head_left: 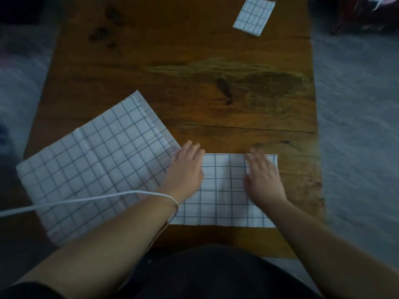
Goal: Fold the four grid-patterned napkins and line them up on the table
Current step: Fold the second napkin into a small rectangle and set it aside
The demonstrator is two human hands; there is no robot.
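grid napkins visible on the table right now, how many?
3 clearly: small folded one far right; one under both hands near the front edge; unfolded stack at left, where an edge hints at another beneath.

On the wooden worktop [194, 50], both hands lie flat, palms down and fingers spread, on a half-folded grid napkin [222, 190] at the near edge. The left hand [186, 167] presses its left end, the right hand [264, 175] its right. Just left lies a larger unfolded stack [90, 160], tilted. 1 small folded napkin [253, 16] sits at the far right corner.
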